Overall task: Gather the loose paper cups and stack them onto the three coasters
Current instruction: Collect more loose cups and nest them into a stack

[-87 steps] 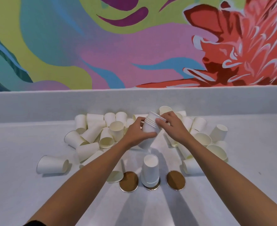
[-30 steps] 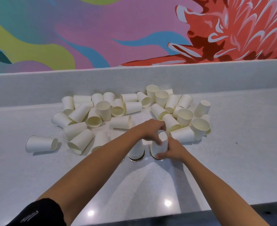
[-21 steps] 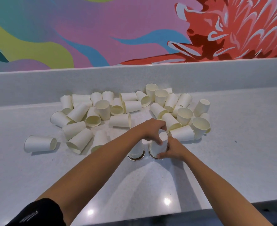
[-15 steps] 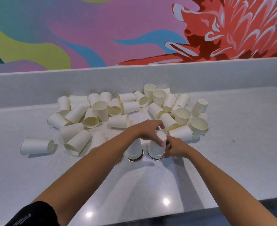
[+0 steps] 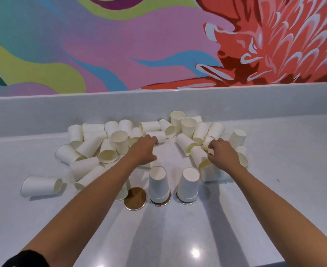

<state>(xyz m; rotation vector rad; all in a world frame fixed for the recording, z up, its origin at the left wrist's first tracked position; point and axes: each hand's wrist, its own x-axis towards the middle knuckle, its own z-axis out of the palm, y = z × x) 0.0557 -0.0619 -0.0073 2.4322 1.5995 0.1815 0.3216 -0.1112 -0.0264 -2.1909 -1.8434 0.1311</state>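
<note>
Three round brown coasters lie in a row near me. The left coaster (image 5: 135,198) is bare. The middle coaster (image 5: 161,203) carries a stack of upside-down white paper cups (image 5: 158,186). The right coaster (image 5: 186,202) carries a second upside-down stack (image 5: 188,185). Behind them, loose paper cups (image 5: 93,145) lie scattered in a heap. My left hand (image 5: 144,149) reaches into the heap, fingers spread, fingertips on a lying cup (image 5: 159,136). My right hand (image 5: 223,155) is curled, thumb and fingers pinching a cup (image 5: 208,151) in the right cluster.
A lone cup (image 5: 40,185) lies on its side at the far left of the white counter (image 5: 274,189). A low white ledge (image 5: 43,112) runs behind the heap under a colourful mural. More cups (image 5: 197,130) crowd the back right.
Both hands have left the stack on the right coaster and moved forward into the heap, left hand to the middle, right hand to the right cluster. The view has tilted up slightly.
</note>
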